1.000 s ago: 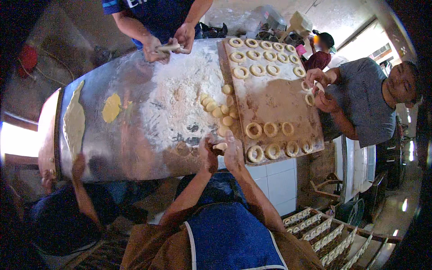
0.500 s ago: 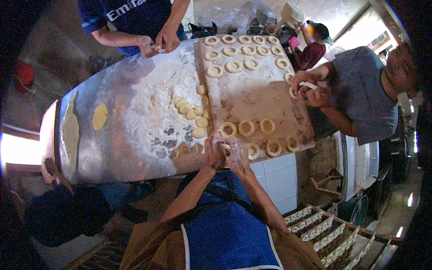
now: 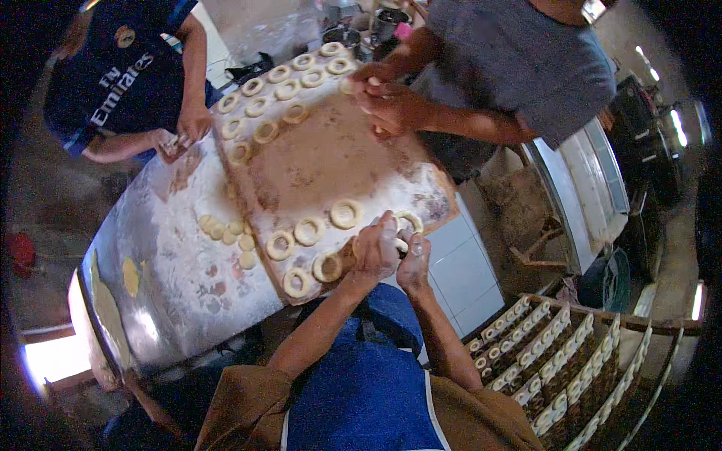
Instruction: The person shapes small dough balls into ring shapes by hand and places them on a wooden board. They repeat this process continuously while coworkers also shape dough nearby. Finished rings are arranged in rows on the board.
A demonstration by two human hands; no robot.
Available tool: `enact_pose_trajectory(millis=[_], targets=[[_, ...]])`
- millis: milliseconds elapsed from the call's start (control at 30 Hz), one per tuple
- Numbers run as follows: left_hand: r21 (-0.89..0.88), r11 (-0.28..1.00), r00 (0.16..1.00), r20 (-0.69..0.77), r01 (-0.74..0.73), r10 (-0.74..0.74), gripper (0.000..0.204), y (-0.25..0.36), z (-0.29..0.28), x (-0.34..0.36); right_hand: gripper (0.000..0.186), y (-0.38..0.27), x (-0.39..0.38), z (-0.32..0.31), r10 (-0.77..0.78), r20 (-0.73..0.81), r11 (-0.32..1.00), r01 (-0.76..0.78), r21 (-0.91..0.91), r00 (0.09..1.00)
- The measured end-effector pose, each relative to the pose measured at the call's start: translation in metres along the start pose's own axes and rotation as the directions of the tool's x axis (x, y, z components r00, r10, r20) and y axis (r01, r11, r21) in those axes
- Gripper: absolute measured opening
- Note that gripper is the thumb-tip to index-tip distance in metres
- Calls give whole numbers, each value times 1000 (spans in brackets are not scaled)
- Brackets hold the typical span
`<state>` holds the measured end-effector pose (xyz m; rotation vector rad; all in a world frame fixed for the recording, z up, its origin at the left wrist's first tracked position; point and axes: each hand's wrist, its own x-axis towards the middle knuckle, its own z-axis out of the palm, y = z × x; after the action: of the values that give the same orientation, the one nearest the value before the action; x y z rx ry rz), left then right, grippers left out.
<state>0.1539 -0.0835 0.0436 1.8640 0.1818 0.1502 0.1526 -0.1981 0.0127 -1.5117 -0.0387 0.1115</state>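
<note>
My left hand (image 3: 376, 246) and my right hand (image 3: 414, 261) are close together above the near right part of a floured wooden board (image 3: 323, 161). Both are closed around a small pale piece of dough (image 3: 401, 245), mostly hidden by the fingers. Just beyond the fingertips shows a dough ring (image 3: 411, 219); whether it lies on the board or touches my hand I cannot tell. To the left of my hands, several more rings lie flat on the board, among them a larger dough ring (image 3: 345, 214) and a near dough ring (image 3: 296, 283).
Small dough balls (image 3: 228, 231) sit beside the board on the floured metal table (image 3: 188, 263). Across it, a person in dark blue (image 3: 124, 75) and one in grey (image 3: 519, 68) handle dough. Racked trays of rings (image 3: 556, 361) stand low right. Another arm reaches in at lower left.
The view has turned, so board and table appear slanted. My hands have moved right along the board's near edge, past the near rings. The person in grey appears closer.
</note>
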Motion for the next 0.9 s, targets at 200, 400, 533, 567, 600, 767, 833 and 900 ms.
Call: enact_pose_trajectory(millis=[200, 400, 533, 567, 600, 767, 833, 900], targets=[[-149, 988, 997, -75, -39, 28, 37, -24, 67, 46, 45, -76, 39, -65, -56, 101, 985, 72, -156, 993], [439, 893, 994, -3, 96, -105, 29, 43, 71, 91, 59, -92, 73, -89, 139, -124, 632, -185, -753, 982], [546, 836, 988, -87, -58, 126, 30, 41, 21, 52, 51, -39, 69, -117, 52, -117, 579, -126, -806, 992], [542, 840, 986, -111, -41, 120, 32, 41, 7, 37, 49, -23, 73, -131, -17, -114, 603, -81, -794, 993], [528, 849, 983, -151, -7, 102, 29, 34, -12, 17, 46, -26, 79, -123, -130, -95, 574, -3, -819, 987], [557, 798, 898, -437, 228, 48, 17, 6, -102, -73, 45, -51, 85, -94, -130, -41, 553, 38, -832, 991], [545, 717, 764, -644, 435, 26, 20, -44, -153, -93, 46, -65, 74, -80, -223, 15, 495, 127, -859, 975], [634, 526, 705, -704, 567, 87, 24, -86, -204, -106, 45, -77, 56, -52, -254, 64, 600, 209, -772, 965]])
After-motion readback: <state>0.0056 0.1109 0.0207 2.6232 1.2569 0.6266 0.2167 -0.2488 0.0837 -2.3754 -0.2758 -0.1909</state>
